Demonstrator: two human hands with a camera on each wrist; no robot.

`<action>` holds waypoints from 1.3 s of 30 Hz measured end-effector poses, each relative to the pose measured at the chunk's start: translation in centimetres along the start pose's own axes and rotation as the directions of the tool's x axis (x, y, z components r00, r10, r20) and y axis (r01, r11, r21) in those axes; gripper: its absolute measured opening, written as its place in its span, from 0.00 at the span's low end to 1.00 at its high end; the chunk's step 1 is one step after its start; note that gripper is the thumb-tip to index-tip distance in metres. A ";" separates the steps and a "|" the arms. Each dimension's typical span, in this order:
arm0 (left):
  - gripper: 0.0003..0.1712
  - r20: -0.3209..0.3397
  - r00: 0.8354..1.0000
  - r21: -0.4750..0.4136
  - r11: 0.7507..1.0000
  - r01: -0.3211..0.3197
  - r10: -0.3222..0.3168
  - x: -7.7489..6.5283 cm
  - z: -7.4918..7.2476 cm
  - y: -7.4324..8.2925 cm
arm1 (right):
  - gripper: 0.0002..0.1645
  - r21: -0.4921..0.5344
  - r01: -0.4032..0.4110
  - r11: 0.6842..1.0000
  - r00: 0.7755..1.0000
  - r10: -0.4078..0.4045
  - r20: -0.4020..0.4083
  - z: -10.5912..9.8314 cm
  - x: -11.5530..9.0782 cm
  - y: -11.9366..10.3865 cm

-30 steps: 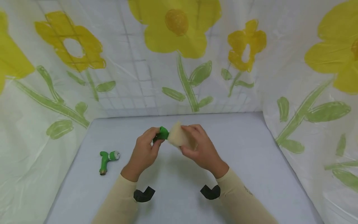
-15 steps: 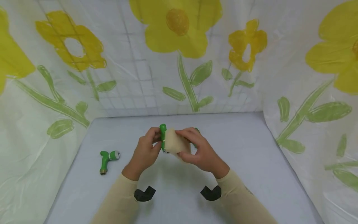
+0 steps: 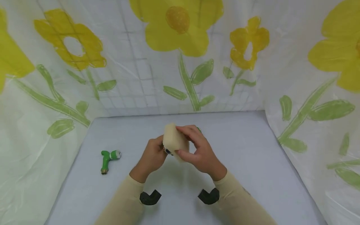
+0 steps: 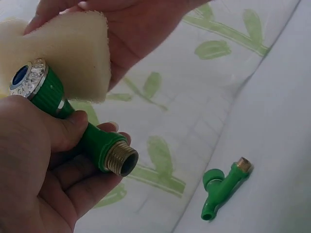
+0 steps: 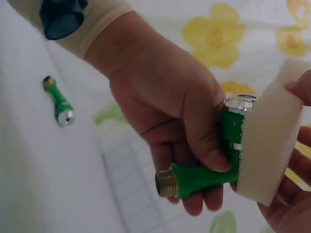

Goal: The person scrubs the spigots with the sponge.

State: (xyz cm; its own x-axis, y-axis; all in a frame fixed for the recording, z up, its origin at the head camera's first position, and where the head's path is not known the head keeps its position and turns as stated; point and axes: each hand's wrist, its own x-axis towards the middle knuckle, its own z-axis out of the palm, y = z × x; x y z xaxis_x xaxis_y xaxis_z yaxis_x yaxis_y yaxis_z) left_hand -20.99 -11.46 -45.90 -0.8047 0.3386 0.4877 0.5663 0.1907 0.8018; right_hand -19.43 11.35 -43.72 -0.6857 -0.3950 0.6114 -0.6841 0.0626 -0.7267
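My left hand (image 3: 154, 156) grips a green angle valve (image 4: 95, 141) with a brass threaded end and a silver, blue-centred knob. In the head view the sponge hides most of that valve. My right hand (image 3: 204, 154) holds a cream sponge (image 3: 175, 139) between thumb and fingers. The sponge lies against the valve's side near the knob, as the right wrist view shows. In that view the threaded end points away from the sponge, and the left thumb presses on the green body. Both hands are raised in front of the person, close together.
Another green valve (image 3: 105, 161) lies on the white tabletop (image 3: 247, 175) at the left. A sliver of green (image 3: 199, 129) shows behind the right hand. Flower-printed white sheeting (image 3: 135, 93) hangs behind and along both sides of the table.
The left hand has turned the valve; its green body showed left of the sponge before and now sits mostly behind it. The sponge has shifted slightly left. The valve on the table has not moved.
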 end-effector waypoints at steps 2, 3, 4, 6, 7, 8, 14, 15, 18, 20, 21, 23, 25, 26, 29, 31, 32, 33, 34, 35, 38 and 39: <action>0.21 -0.029 0.999 -0.004 0.999 0.031 -0.032 -0.2 0.0 0.1 | 0.39 -0.013 -0.035 0.999 0.999 0.035 0.006 0.1 0.0 0.1; 0.22 -0.050 0.997 -0.017 0.999 0.050 -0.051 -0.1 -0.2 0.1 | 0.39 -0.017 -0.059 0.998 0.998 0.060 0.011 0.3 -0.2 0.2; 0.24 -0.068 0.995 -0.036 0.997 0.071 -0.073 -0.1 -0.3 0.2 | 0.39 -0.016 -0.085 0.996 0.996 0.085 0.016 0.4 -0.4 0.3; 0.26 -0.087 0.988 -0.076 0.990 0.117 -0.124 -0.1 -0.5 0.2 | 0.39 -0.014 -0.115 0.993 0.993 0.115 0.011 0.7 -0.8 0.5; 0.25 -0.079 0.987 -0.087 0.987 0.135 -0.142 0.0 -0.5 0.2 | 0.39 -0.005 -0.122 0.993 0.993 0.122 0.003 0.8 -1.0 0.6; 0.24 -0.063 0.987 -0.079 0.986 0.146 -0.151 0.0 -0.4 0.2 | 0.39 0.008 -0.118 0.993 0.993 0.118 -0.011 0.8 -1.0 0.6; 0.20 0.028 0.977 -0.053 0.976 0.210 -0.209 0.1 0.4 0.2 | 0.39 0.065 -0.093 0.994 0.993 0.097 -0.071 0.5 -0.5 0.3; 0.19 0.017 0.972 -0.085 0.968 0.236 -0.235 0.2 0.4 0.3 | 0.39 0.061 -0.109 0.992 0.992 0.112 -0.060 0.6 -0.7 0.4; 0.20 -0.044 0.943 -0.203 0.927 0.314 -0.329 0.2 0.3 0.3 | 0.39 0.045 -0.153 0.987 0.988 0.153 -0.011 0.8 -1.5 0.8; 0.20 -0.051 0.926 -0.295 0.892 0.343 -0.373 0.2 0.4 0.2 | 0.39 0.031 -0.142 0.989 0.990 0.142 0.000 0.8 -2.0 1.0; 0.19 -0.043 0.923 -0.311 0.883 0.351 -0.382 0.1 0.6 0.2 | 0.40 0.034 -0.120 0.992 0.993 0.121 -0.005 0.8 -2.0 0.9; 0.19 0.001 0.921 -0.318 0.873 0.371 -0.391 0.1 0.9 0.2 | 0.41 0.054 -0.065 0.996 0.997 0.067 -0.039 0.5 -1.7 0.6; 0.20 0.059 0.919 -0.306 0.869 0.389 -0.391 0.2 1.3 0.3 | 0.42 0.077 -0.013 0.997 0.997 0.019 -0.077 0.2 -1.1 0.2; 0.21 0.079 0.918 -0.290 0.872 0.395 -0.390 0.2 1.4 0.3 | 0.42 0.092 -0.002 0.996 0.996 0.010 -0.089 0.0 -0.9 0.0; 0.21 0.082 0.919 -0.285 0.874 0.393 -0.387 0.2 1.3 0.5 | 0.43 0.094 -0.043 0.995 0.995 0.051 -0.081 -0.1 -0.9 0.0; 0.19 0.045 0.921 -0.300 0.874 0.382 -0.387 0.1 1.0 0.5 | 0.42 0.072 -0.110 0.991 0.992 0.114 -0.049 0.1 -1.3 0.4; 0.19 0.028 0.920 -0.312 0.871 0.379 -0.391 0.1 0.9 0.5 | 0.42 0.058 -0.139 0.989 0.989 0.142 -0.036 0.2 -1.6 0.7; 0.18 0.018 0.919 -0.332 0.865 0.376 -0.393 0.1 0.8 0.4 | 0.41 0.046 -0.157 0.987 0.987 0.158 -0.027 0.2 -1.8 0.8; 0.17 0.019 0.918 -0.357 0.855 0.377 -0.397 0.1 0.8 0.4 | 0.41 0.047 -0.165 0.985 0.986 0.166 -0.022 0.2 -1.9 0.9; 0.17 0.028 0.914 -0.375 0.844 0.384 -0.404 0.0 0.8 0.3 | 0.41 0.053 -0.158 0.986 0.987 0.160 -0.027 0.2 -1.9 0.8; 0.18 0.098 0.902 -0.434 0.797 0.419 -0.421 -0.1 1.4 0.2 | 0.40 0.103 -0.079 0.992 0.994 0.086 -0.066 -0.2 -1.4 0.4; 0.19 0.123 0.897 -0.449 0.782 0.432 -0.425 -0.1 1.7 0.1 | 0.40 0.120 -0.052 0.991 0.995 0.062 -0.080 -0.4 -1.2 0.2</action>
State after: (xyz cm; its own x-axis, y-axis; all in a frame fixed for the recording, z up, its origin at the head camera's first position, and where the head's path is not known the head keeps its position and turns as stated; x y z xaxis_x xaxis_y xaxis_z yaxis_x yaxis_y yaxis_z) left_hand -20.51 -9.93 -46.47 -0.9404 0.3357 0.0547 0.0154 -0.1187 0.9928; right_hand -18.88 12.19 -44.50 -0.7448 -0.3153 0.5881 -0.6124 -0.0270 -0.7901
